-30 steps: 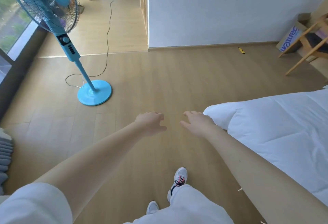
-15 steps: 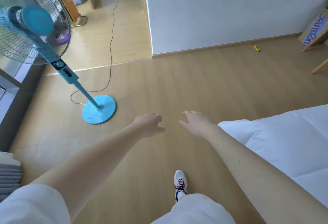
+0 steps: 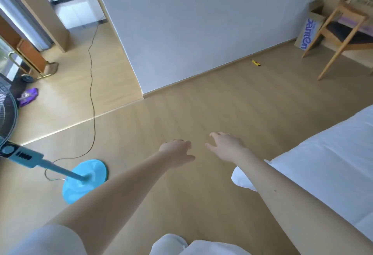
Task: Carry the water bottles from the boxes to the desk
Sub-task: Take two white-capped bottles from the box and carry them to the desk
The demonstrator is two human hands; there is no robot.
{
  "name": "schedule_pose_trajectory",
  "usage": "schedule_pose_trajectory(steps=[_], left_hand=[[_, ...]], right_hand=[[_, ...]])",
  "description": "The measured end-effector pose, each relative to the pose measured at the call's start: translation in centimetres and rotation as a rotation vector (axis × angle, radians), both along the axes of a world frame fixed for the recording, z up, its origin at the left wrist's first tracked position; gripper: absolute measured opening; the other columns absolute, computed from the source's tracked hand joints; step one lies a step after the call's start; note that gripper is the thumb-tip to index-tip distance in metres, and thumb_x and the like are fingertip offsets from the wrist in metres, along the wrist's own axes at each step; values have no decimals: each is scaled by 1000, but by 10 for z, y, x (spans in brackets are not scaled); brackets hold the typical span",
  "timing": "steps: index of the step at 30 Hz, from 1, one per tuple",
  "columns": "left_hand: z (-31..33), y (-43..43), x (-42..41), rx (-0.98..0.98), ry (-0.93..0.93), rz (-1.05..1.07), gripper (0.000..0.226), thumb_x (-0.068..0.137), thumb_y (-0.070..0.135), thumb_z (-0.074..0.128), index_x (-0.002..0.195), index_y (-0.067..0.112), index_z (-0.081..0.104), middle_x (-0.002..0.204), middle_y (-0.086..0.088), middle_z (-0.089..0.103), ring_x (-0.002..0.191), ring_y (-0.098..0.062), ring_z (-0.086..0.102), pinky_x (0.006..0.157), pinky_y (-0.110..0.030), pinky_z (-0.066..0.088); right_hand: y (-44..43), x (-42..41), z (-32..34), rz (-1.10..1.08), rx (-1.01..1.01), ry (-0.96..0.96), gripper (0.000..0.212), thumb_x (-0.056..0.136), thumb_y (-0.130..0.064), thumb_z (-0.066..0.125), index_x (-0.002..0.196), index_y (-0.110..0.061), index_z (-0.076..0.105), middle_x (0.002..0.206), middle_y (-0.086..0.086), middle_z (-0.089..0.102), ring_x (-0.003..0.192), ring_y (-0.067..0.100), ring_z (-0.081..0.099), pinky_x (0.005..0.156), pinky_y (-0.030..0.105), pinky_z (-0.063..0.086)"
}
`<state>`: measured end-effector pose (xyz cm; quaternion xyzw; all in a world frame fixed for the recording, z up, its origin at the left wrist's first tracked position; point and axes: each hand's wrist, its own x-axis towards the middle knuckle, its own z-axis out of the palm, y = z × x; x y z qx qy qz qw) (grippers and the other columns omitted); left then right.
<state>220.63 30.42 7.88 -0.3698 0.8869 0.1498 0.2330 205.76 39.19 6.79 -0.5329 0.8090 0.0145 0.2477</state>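
My left hand (image 3: 177, 152) and right hand (image 3: 226, 147) reach forward empty, fingers loosely curled. No bottles show, only a box (image 3: 307, 32) at the wall behind the chair (image 3: 346, 33). Hazard: a foot may snag the cord (image 3: 91, 85) near the fan (image 3: 84, 181), or a leg may clip the bed (image 3: 323, 164) corner.

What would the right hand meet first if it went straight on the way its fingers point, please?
The way looks free: only bare floor lies ahead of the right hand, then likely the white wall; depth is unclear.

wood floor (image 3: 201, 113), white wall (image 3: 191, 22), chair (image 3: 343, 24)
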Motion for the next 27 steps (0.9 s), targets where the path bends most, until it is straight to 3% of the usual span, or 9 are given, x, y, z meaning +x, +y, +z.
schedule_pose_trajectory(steps=[4, 13, 27], left_hand=[[1, -26, -39, 5, 22, -73, 49, 96, 45, 48, 140, 25, 41, 135, 1, 50, 123, -21, 48, 83, -30, 38], [-14, -116, -128, 24, 8, -281, 51, 97, 46, 46, 142, 23, 39, 136, -2, 48, 125, -23, 46, 82, -29, 34], [-13, -279, -242, 37, 38, -457, 51, 97, 45, 46, 142, 22, 39, 135, -3, 49, 126, -23, 44, 91, -31, 37]], right_hand=[[-16, -30, -2, -64, 18, 17, 52, 102, -48, 32, 146, -20, 34, 144, 2, 44, 130, 25, 42, 99, 38, 41], [-77, -99, -15, -238, 98, 43, 50, 102, -47, 33, 143, -19, 36, 143, 3, 44, 130, 26, 42, 98, 38, 40], [-210, -196, 1, -394, 176, 89, 50, 101, -49, 32, 139, -17, 40, 134, 9, 51, 123, 30, 48, 94, 40, 43]])
